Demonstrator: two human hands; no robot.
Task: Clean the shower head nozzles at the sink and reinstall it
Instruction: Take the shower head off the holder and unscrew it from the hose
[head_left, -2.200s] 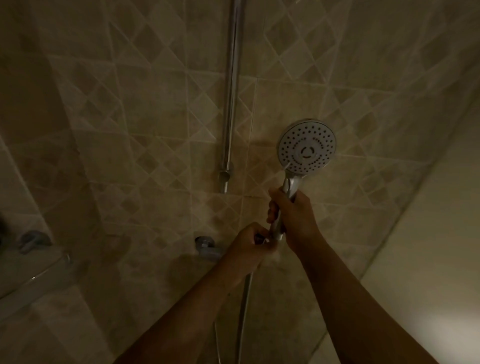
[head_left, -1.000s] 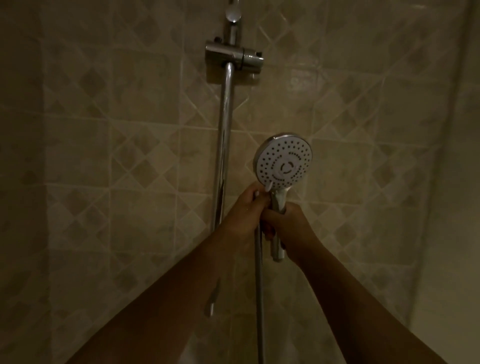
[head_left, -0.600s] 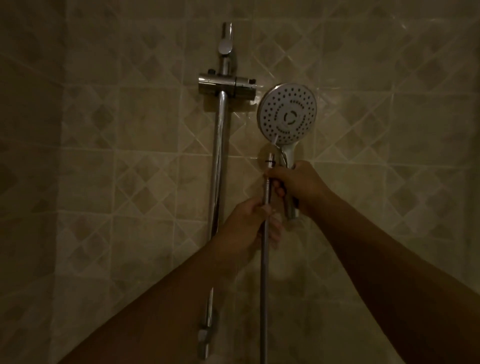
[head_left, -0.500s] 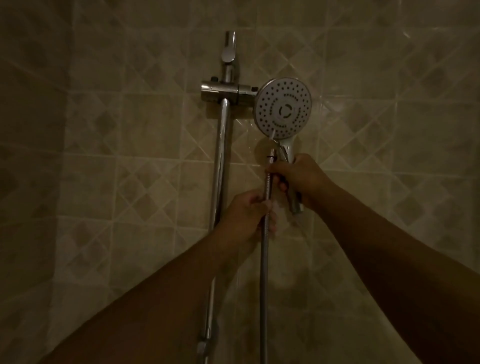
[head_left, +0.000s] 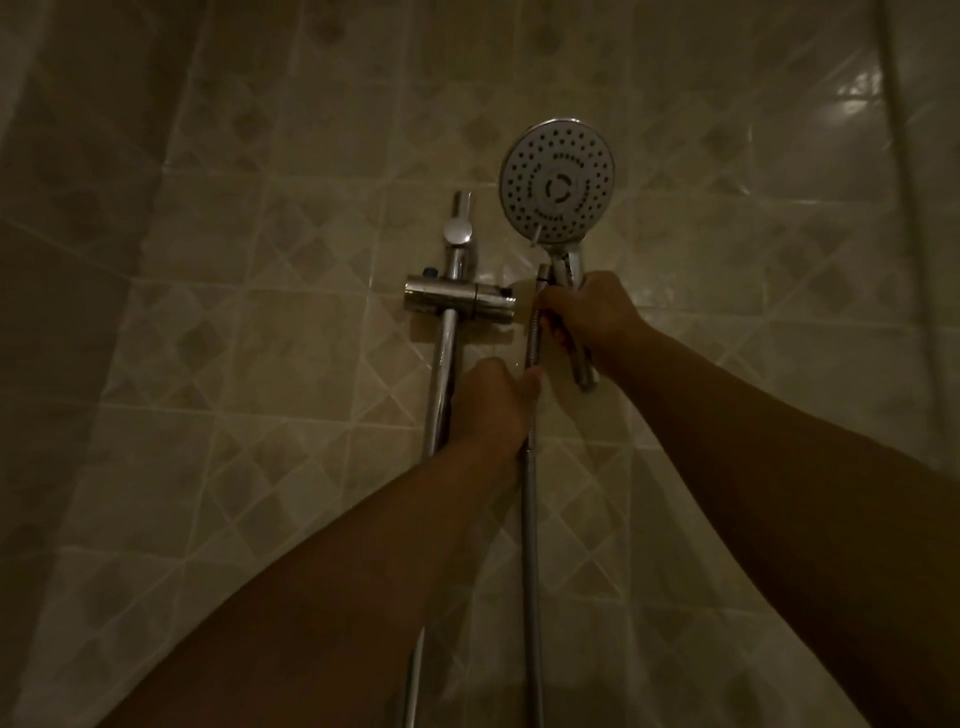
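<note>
The round chrome shower head (head_left: 557, 181) faces me with its nozzle plate, held upright against the tiled wall. My right hand (head_left: 589, 317) is closed around its handle, whose lower end sticks out below the fist. My left hand (head_left: 493, 402) grips the metal hose (head_left: 531, 493) just below, and the hose hangs straight down. The hose's top end sits beside the handle near my right thumb. The chrome holder bracket (head_left: 460, 300) on the vertical slide rail (head_left: 441, 384) is just left of the handle, apart from it.
Beige diamond-pattern tiles (head_left: 260, 364) cover the wall in dim light. The rail's top cap (head_left: 458, 228) rises above the bracket. A wall corner (head_left: 540, 104) runs down the far right.
Both hands have lifted the shower head from low on the wall up to the bracket's height. It now sits slightly above and right of the bracket.
</note>
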